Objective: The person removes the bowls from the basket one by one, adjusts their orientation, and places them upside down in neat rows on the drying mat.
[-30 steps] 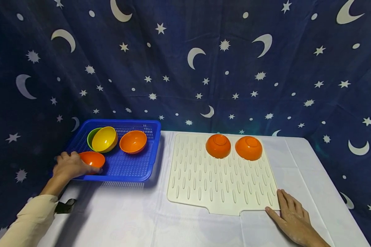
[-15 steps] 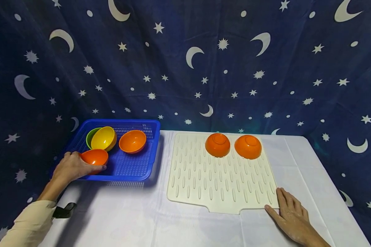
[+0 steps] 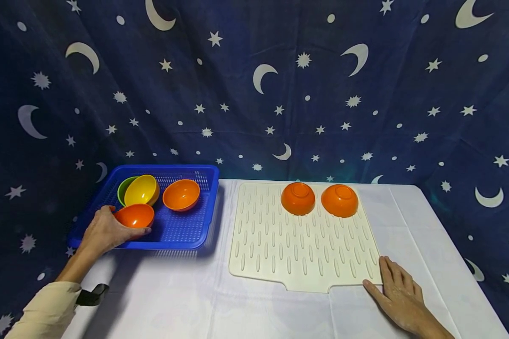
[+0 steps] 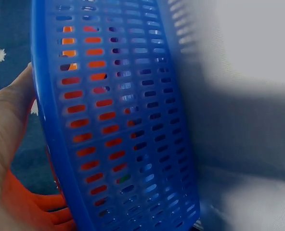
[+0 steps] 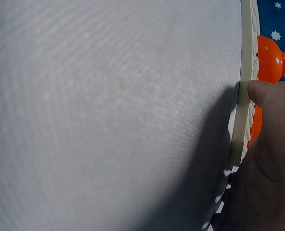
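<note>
My left hand (image 3: 107,230) grips an orange bowl (image 3: 136,215) at the near left of the blue basket (image 3: 211,207), thumb on its near side and fingers at its far left. Seen from the left wrist, the basket's slotted wall (image 4: 118,120) hides most of the bowl, with orange showing through the slots. Behind it in the basket sit a yellow bowl (image 3: 142,190), a green bowl (image 3: 122,192) partly covered by the yellow one, and another orange bowl (image 3: 181,195). My right hand (image 3: 400,296) lies with straight fingers at the near right corner of the cream drying mat (image 3: 297,254).
Two orange bowls, one on the left (image 3: 298,198) and one on the right (image 3: 340,200), stand upside down along the mat's far edge. A white cloth (image 3: 161,296) covers the table. Behind it hangs a dark blue curtain (image 3: 237,70) with moons and stars.
My left hand has shifted right with the orange bowl, which now sits closer to the yellow bowl and shows more of its inside. The right hand has stayed at the mat's corner.
</note>
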Motion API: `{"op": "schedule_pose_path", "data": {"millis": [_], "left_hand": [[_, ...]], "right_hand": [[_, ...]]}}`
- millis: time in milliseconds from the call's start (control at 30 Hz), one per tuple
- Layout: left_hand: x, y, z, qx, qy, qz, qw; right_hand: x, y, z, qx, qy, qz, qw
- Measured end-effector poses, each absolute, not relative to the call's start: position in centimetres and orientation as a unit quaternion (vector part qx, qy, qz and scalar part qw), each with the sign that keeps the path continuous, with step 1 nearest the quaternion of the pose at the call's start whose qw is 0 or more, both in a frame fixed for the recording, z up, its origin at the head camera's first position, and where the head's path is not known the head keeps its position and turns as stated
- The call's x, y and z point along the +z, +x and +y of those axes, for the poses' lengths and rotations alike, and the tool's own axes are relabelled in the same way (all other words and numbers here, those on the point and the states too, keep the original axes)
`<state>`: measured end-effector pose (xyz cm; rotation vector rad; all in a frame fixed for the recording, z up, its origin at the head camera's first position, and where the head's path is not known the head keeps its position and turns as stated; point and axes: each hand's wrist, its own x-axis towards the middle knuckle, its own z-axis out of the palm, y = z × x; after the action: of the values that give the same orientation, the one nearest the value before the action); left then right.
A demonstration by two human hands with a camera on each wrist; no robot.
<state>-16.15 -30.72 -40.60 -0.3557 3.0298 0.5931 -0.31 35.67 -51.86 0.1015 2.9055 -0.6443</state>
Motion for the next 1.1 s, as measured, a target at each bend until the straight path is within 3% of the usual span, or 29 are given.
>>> {"op": "schedule_pose_path", "data": {"millis": [233,600,900,1100], "left_hand": [[-40.6,-15.7,-29.9,0.150,-0.088,0.984,-0.036],[-39.8,-14.8,-26.7,0.201,-0.061,0.975,-0.066],[-39.0,-14.1,-24.1,0.298,-0.031,0.954,-0.026],[-38.6,-13.8,-22.2,0.315,-0.024,0.948,-0.043]], "right_hand": [[-51.9,-0.3,35.6,-0.217,0.032,0.972,0.082],[-51.8,-0.5,35.5,-0.213,0.038,0.973,0.081],[-51.3,-0.5,35.2,-0.215,0.041,0.974,0.063],[-51.2,-0.5,35.2,-0.210,0.044,0.975,0.061]]}}
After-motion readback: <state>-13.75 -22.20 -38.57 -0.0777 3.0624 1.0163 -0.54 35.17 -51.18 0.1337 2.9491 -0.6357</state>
